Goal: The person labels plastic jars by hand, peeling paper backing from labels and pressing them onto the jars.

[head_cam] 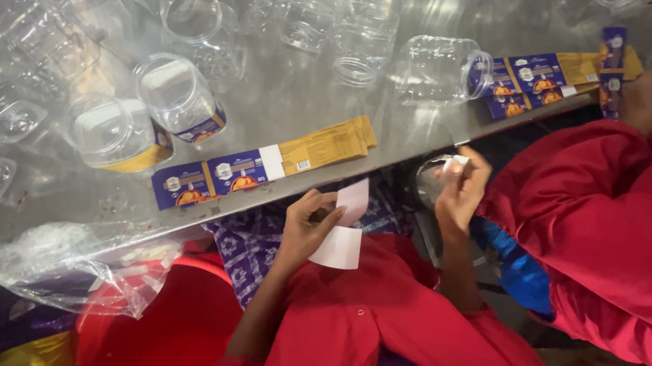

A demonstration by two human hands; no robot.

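My left hand [306,226] pinches a white paper strip [343,231] that bends below the table's front edge. Over to the right, my right hand [460,189] grips a clear plastic jar [431,179], mostly hidden under the steel table [289,94]; a small white piece shows at my fingertips. A stack of blue and yellow labels [263,164] lies on the table just above my left hand. Both my sleeves are red.
Several clear plastic jars [178,94] lie scattered over the table, two with labels on. A second label stack [540,76] lies at the right by a co-worker's hand [645,99] and red sleeve. A crumpled plastic bag [79,261] and a red tub [160,332] are at the lower left.
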